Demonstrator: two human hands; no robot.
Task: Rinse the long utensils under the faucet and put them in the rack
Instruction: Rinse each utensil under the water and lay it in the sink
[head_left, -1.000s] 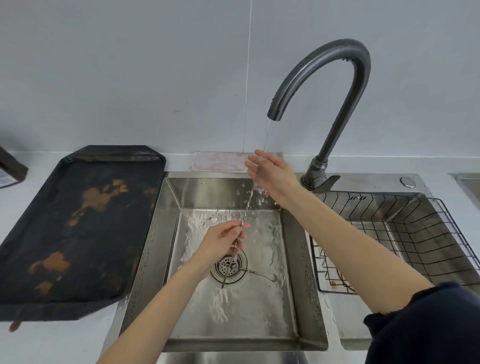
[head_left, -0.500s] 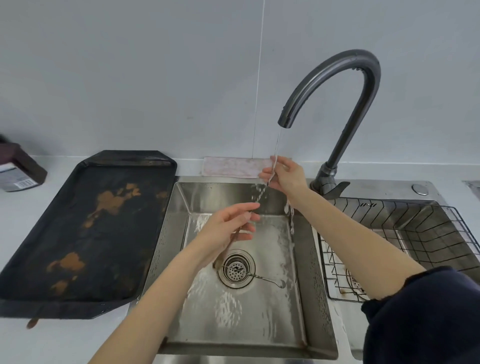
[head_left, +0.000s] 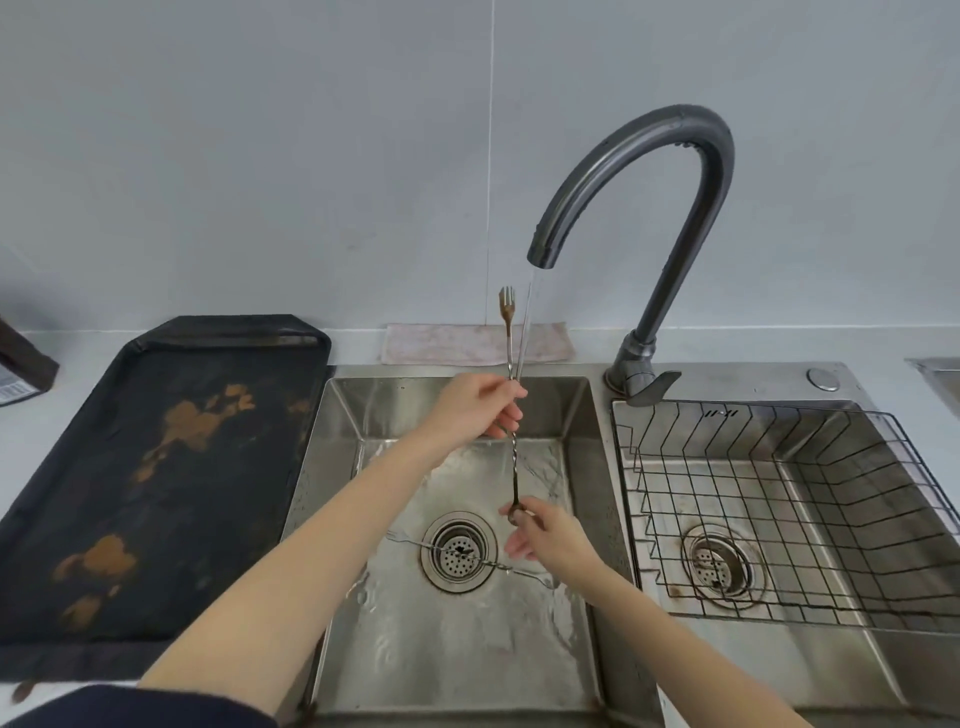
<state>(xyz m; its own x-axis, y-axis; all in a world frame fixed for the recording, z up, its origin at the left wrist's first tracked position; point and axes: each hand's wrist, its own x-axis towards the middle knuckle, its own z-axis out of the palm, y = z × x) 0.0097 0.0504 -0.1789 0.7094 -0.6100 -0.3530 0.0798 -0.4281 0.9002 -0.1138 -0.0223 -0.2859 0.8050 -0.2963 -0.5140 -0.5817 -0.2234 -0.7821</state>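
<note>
A long twisted metal utensil (head_left: 507, 338) with a small fork head stands upright over the left sink basin (head_left: 363, 467), right beside the thin stream of water from the dark grey faucet (head_left: 649, 171). My left hand (head_left: 475, 408) grips its shaft near the middle. My right hand (head_left: 543, 535) pinches its lower end just above the drain. A second long utensil (head_left: 467, 561) lies flat on the basin floor across the drain. The black wire rack (head_left: 779, 499) sits in the right basin; nothing shows in it.
A dark stained baking tray (head_left: 156, 467) lies on the counter to the left of the sink. A pale cloth (head_left: 441, 343) rests behind the basin by the wall. A dark box (head_left: 21, 364) stands at the far left edge.
The utensil went from tilted low in the basin to upright beside the stream. My left hand rose to its middle and my right hand dropped from the top to its lower end.
</note>
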